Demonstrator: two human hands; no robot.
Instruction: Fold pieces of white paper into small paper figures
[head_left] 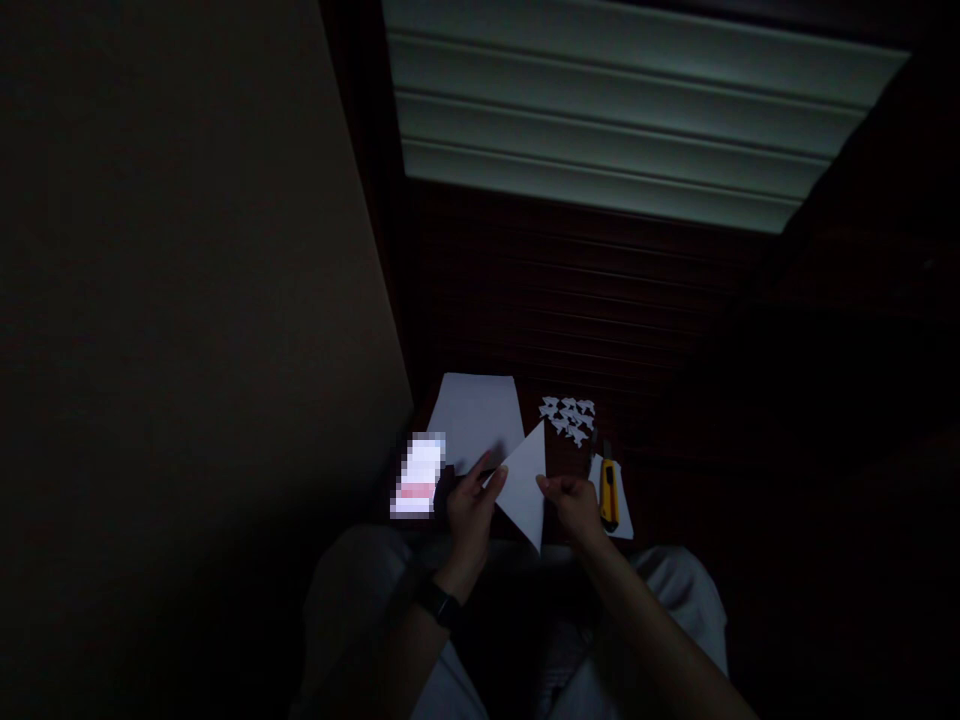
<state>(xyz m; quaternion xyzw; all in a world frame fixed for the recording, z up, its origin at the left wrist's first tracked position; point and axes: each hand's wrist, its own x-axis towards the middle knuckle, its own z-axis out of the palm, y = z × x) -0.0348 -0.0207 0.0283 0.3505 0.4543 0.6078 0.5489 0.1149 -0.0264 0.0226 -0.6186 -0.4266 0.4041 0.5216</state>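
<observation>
Between my hands is a white sheet of paper [526, 487] folded into a triangle, held up above the near edge of a small dark table. My left hand [472, 510] pinches its left corner between thumb and fingers. At the right edge, my right hand [574, 503] grips the paper with thumb and forefinger. Behind it lies a stack of white paper [476, 410]. Several small folded white paper pieces [568, 415] sit close together at the back right. A yellow utility knife [609, 495] rests on a white paper piece [625, 520] beside my right hand.
A lit, blurred-out screen [418, 478] stands at the table's left side. A plain wall [225, 250] rises on the left, and a slatted shutter [600, 110] is ahead. My knees are at the near edge. The room is very dim.
</observation>
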